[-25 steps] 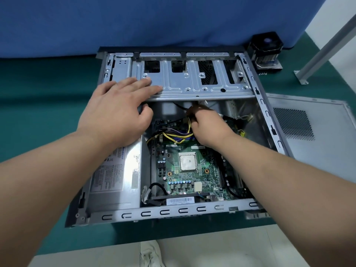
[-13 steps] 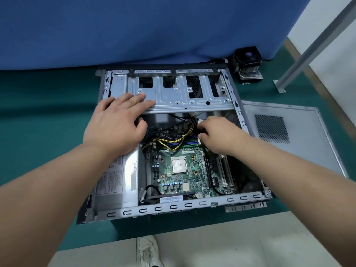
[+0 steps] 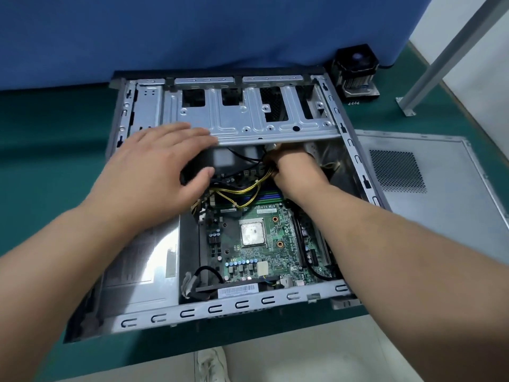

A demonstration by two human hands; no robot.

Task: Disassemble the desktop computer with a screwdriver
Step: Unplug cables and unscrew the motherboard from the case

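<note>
The desktop case (image 3: 248, 304) lies open on its side on the green table. Its motherboard (image 3: 275, 244) with the bare processor (image 3: 252, 234) is exposed. My left hand (image 3: 154, 172) rests flat on the front edge of the metal drive cage (image 3: 248, 119), fingers straight, thumb hanging below the edge. My right hand (image 3: 297, 172) reaches under that cage and grips the yellow-and-black cable bundle (image 3: 248, 188) near a white connector (image 3: 271, 146). Its fingertips are hidden. No screwdriver is in view.
The silver power supply (image 3: 143, 266) fills the case's left side under my left forearm. The removed side panel (image 3: 440, 216) lies flat to the right. A heatsink with fan (image 3: 355, 70) stands at the back right by a blue partition (image 3: 192, 31). A grey metal post (image 3: 440, 56) slants at right.
My right hand has moved from above the motherboard further back, under the drive cage edge, with the cables. My left hand stays on the cage edge.
</note>
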